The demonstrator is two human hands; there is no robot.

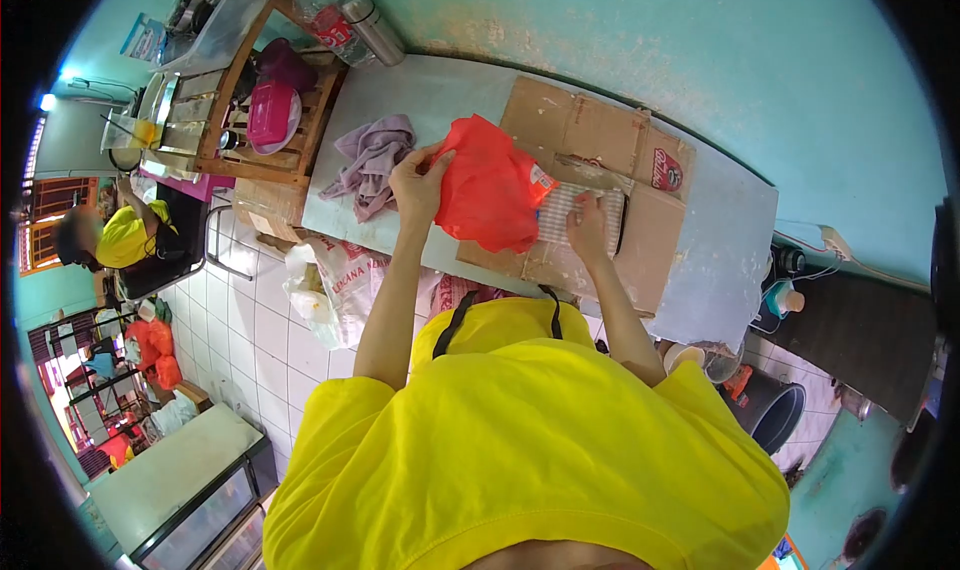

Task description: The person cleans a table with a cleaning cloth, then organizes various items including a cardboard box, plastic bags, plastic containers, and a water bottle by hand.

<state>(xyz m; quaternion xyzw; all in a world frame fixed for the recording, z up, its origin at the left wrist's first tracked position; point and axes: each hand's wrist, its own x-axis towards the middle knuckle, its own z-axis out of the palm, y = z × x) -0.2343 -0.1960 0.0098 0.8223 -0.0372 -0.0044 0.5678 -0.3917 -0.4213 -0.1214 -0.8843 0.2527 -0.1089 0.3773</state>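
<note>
My left hand (420, 180) pinches the upper left edge of a red plastic bag (490, 185), which hangs spread out over the table. A small white label (541, 180) shows at the bag's right side. Beside the bag, a grey-and-white striped flat item (556, 216) lies on flattened cardboard (645, 240); part of it is behind the bag. My right hand (588, 226) is over the right part of this striped item, fingers bent and close together. Whether they grip anything is hidden. Left of the bag lies a crumpled mauve cloth (375, 160).
A wooden rack (235, 95) with pink containers stands left of the table, near a bottle (335, 32) and a steel flask (372, 28). White sacks (335, 285) sit below the table edge. A dark bucket (765, 410) is at right. Another person (130, 232) is at far left.
</note>
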